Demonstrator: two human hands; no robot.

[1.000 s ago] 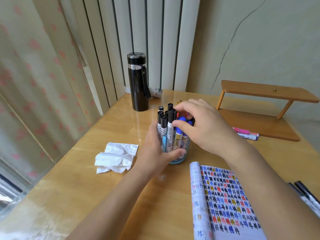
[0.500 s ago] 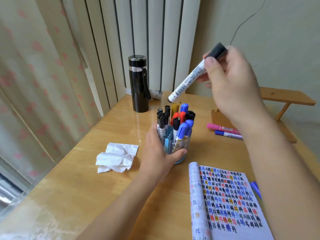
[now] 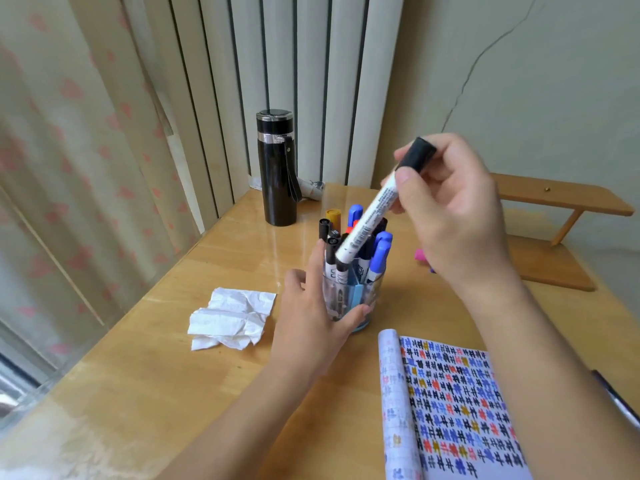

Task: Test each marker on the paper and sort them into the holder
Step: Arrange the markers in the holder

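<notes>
right hand (image 3: 450, 209) fingers pinch black-capped marker (image 3: 372, 216) just below the cap, tilted over glass holder (image 3: 369, 306). left hand (image 3: 311, 317) fingers wrap the holder on the desk (image 3: 173, 358). marker likely light, stiff, slick; grip mid-barrel.

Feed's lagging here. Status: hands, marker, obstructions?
Left hand grips clear glass holder. Right hand pinches white marker with black cap, tilted over holder. Holder crowded with other markers.

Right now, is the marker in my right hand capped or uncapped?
Capped: the black cap sits on the upper end of the marker, pinched in the right hand.
</notes>
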